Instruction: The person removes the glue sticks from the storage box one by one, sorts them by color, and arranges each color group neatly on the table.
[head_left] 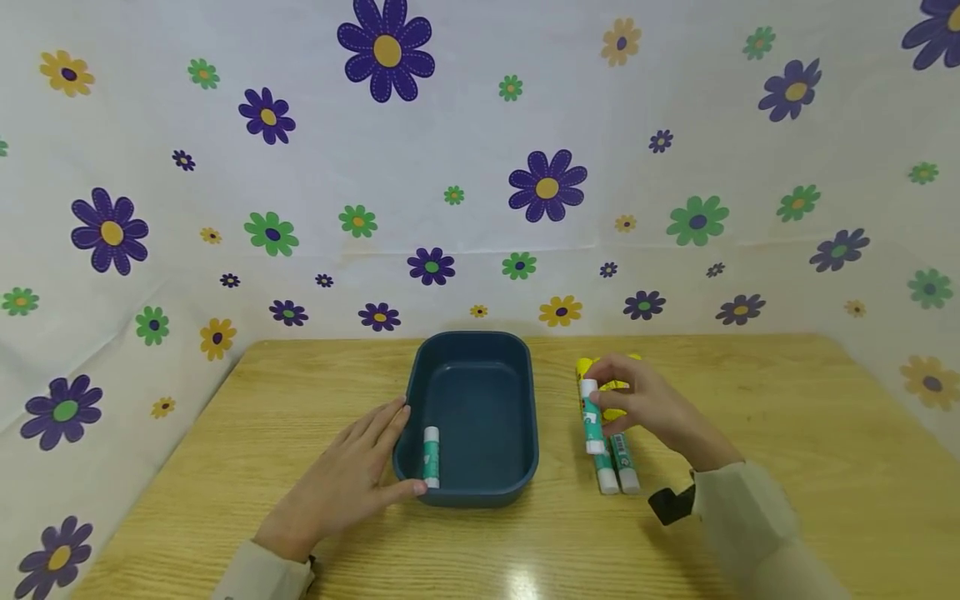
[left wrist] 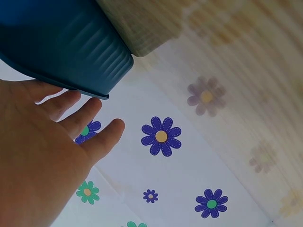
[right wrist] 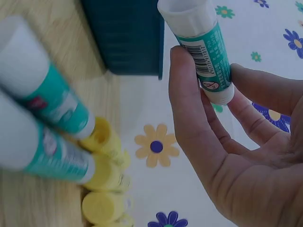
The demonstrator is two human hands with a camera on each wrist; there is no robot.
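Observation:
My right hand (head_left: 647, 408) pinches a green-and-white glue stick (head_left: 592, 417) between thumb and fingers, above the table right of the basin. In the right wrist view this glue stick (right wrist: 206, 56) shows its barcode side. Two more green glue sticks (head_left: 624, 462) lie side by side just below that hand, and several yellow sticks (head_left: 617, 400) lie behind, partly covered by it. My left hand (head_left: 352, 471) rests with extended fingers along the left rim of a dark blue plastic basin (head_left: 534, 417), thumb at its near corner. Inside the basin, one green glue stick (head_left: 431, 458) stands near the left wall.
The wooden table (head_left: 300, 375) carries all these things. A white cloth (head_left: 465, 125) with printed flowers hangs behind it and along both sides. A black strap end (head_left: 672, 505) sticks out at the right sleeve.

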